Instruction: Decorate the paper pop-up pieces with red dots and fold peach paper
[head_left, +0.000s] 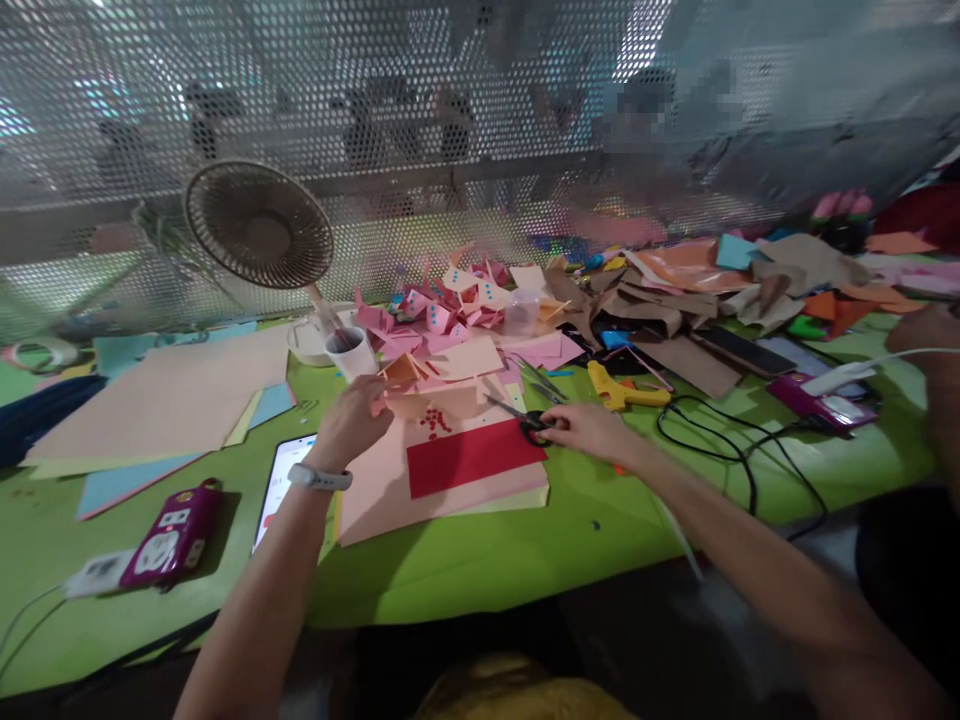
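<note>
My right hand [585,430] grips black-handled scissors [531,424], their blades pointing left and away, partly apart. Beneath them lies a red paper strip [472,460] on a stack of peach sheets [367,490]. Small red cut pieces [435,422] are scattered just beyond the strip. My left hand [354,425], with a light watch band on the wrist, hovers at the stack's left side, near an orange folded paper [406,370] and a white cup [351,355]. Its thumb and fingers look slightly apart, and no object shows clearly in them.
A fan [259,225] stands behind the cup. Pink paper pieces [450,310] and brown scraps [652,310] pile up at the back. A yellow glue gun [622,388] and black cable [739,450] lie right. A phone [281,480] and purple power bank [172,535] lie left.
</note>
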